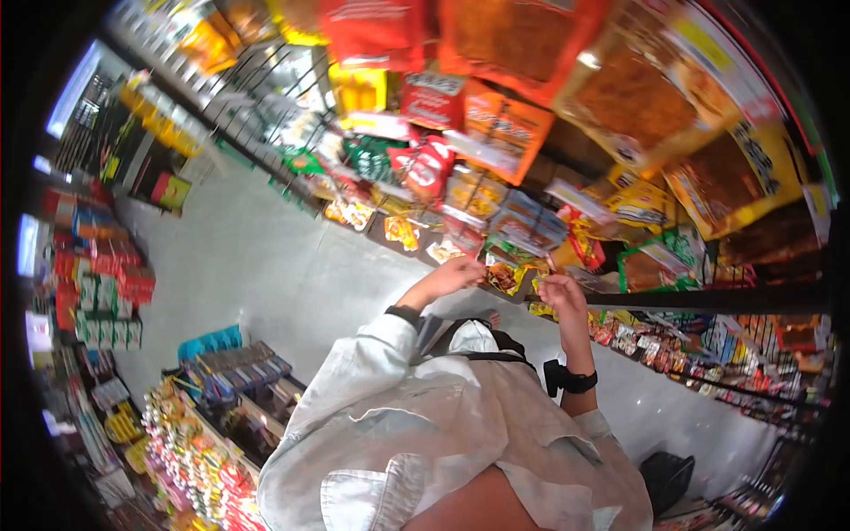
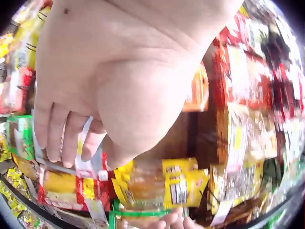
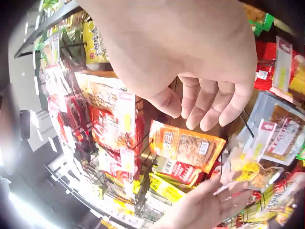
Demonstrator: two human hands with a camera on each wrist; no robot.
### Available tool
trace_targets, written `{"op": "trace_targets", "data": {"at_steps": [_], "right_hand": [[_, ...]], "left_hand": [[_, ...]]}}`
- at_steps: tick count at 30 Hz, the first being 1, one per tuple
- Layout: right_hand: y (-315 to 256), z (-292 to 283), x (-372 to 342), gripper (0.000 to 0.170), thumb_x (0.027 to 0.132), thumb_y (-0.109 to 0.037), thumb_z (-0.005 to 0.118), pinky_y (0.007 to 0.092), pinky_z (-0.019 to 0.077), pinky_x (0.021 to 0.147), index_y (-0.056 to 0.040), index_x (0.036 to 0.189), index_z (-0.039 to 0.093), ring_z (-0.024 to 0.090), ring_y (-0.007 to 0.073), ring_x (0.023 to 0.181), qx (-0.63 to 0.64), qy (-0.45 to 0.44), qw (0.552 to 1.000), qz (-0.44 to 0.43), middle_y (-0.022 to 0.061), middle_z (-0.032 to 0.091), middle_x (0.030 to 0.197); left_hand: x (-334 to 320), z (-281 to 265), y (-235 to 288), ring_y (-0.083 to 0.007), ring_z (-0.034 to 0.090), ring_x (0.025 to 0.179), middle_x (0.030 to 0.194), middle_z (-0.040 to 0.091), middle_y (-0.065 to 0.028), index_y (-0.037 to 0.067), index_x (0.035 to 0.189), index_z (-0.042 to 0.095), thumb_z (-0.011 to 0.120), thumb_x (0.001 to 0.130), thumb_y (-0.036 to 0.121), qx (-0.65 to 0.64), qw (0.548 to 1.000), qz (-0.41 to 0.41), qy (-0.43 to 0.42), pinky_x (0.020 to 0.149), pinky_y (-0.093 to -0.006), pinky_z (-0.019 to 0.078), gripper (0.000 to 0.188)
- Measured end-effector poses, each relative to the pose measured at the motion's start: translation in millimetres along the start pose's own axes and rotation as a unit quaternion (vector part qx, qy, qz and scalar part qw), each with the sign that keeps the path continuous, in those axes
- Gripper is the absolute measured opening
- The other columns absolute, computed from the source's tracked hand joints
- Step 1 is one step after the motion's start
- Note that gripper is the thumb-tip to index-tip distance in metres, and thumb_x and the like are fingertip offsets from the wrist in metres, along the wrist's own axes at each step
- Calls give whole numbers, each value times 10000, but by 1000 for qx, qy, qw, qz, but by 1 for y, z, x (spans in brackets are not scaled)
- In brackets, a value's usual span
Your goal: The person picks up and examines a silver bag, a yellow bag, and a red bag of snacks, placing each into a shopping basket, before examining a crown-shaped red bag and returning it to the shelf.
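In the head view both hands are raised before a rack of hanging snack packets. The left hand has fingers reaching toward small packets low on the rack; in the left wrist view the hand has loosely bent fingers over a price tag, contact unclear. The right hand is a short way to its right. Seen in the right wrist view, the right hand has loosely curled fingers with nothing visible between them, above an orange packet. The left hand appears below, fingers extended beside a clear and yellow packet.
Large orange packets hang at the rack's top, and a dark shelf edge runs right of the hands. Shelves of red boxes and a display of small goods stand left, across grey floor. A black bag lies lower right.
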State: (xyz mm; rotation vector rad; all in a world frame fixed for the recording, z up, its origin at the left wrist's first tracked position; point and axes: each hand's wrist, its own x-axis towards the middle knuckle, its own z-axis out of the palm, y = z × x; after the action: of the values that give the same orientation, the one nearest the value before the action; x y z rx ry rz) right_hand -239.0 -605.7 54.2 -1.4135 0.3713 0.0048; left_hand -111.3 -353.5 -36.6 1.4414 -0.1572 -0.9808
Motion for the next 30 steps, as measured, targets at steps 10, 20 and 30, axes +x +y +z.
{"op": "trace_targets", "data": {"at_steps": [10,20,30], "right_hand": [[190,99,64,207,964,-191,614,240,509,701,-37,1102,622,641,110,785,-260,-204,931,156,36,680,911],[249,168,84,170,869,-133,544,275,336,392,-110,702,560,451,115,429,-389,-218,811,378,13,519,580],[330,335,204,119,889,-149,568,278,392,457,-84,802,616,545,119,547,-379,-328,783,367,15,581,697]], "left_hand": [[-292,-194,-395,-203,482,550,611,455,-46,108,669,423,381,893,171,-642,548,-21,536,496,-371,438,237],[-396,-98,-533,-332,603,719,780,613,-170,34,826,562,388,912,258,-626,593,-74,501,646,-423,507,297],[-422,-191,-475,-381,626,1108,1133,676,-220,64,1185,661,488,973,365,49,836,-332,433,939,-448,486,407]]}}
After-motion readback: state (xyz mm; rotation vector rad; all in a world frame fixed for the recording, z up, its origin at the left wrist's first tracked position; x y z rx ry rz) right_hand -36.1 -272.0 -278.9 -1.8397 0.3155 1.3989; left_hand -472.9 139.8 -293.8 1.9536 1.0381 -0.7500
